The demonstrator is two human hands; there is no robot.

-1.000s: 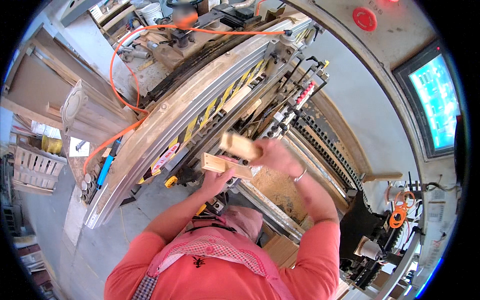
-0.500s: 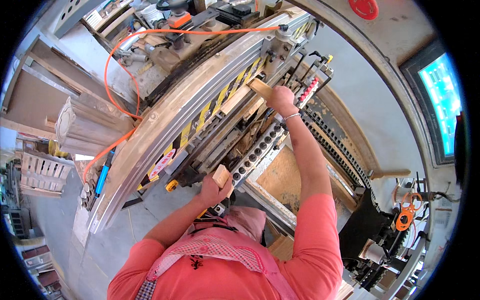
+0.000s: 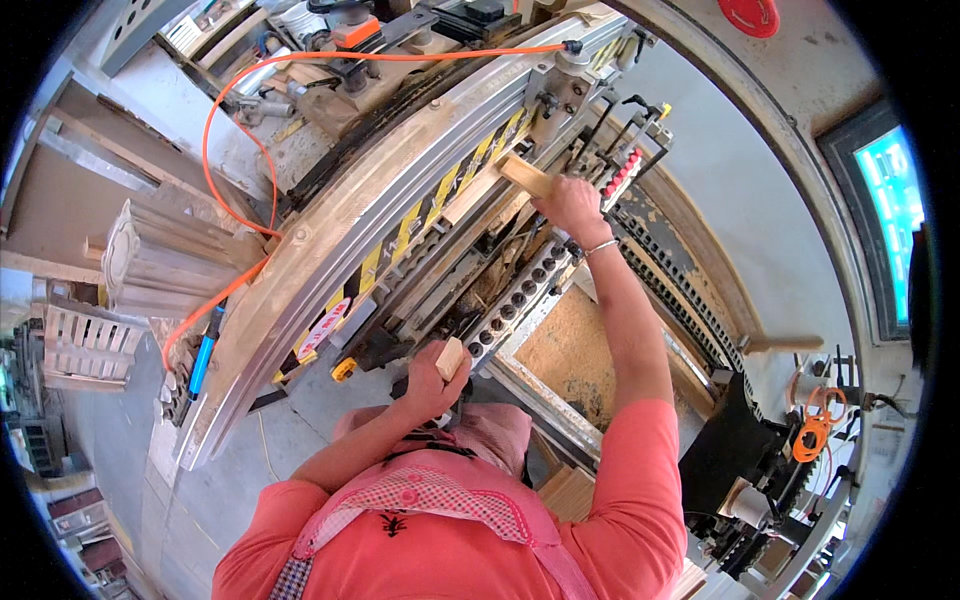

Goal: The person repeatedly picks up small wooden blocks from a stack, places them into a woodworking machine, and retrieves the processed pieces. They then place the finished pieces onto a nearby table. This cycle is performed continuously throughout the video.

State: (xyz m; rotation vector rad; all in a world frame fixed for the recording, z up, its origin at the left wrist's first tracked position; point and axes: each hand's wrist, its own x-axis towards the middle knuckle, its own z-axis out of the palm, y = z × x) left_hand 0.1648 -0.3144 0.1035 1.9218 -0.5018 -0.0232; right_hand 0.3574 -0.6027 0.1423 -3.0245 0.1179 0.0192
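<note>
My left hand (image 3: 428, 388) is closed around a short pale wooden block (image 3: 450, 360), held low near my body beside the near end of a row of black round pads (image 3: 508, 312). Farther off, my right hand (image 3: 572, 212) grips the near end of a flat wooden piece (image 3: 522, 176). That piece lies across the machine, close to a yellow-and-black striped rail (image 3: 405, 247). A light wooden strip (image 3: 470, 200) rests along the machine just left of it. My right fingers are partly hidden behind the hand.
A long curved wooden beam (image 3: 330, 205) runs along the left, with an orange hose (image 3: 208, 150) looping over it. To the right are black chain tracks (image 3: 672, 290) and a lit screen (image 3: 888, 205). A sawdust-covered board (image 3: 570, 355) lies under my right arm.
My left hand has turned slightly, and the block in it now leans differently. The right hand has shifted a little toward me, still gripping its wooden piece.
</note>
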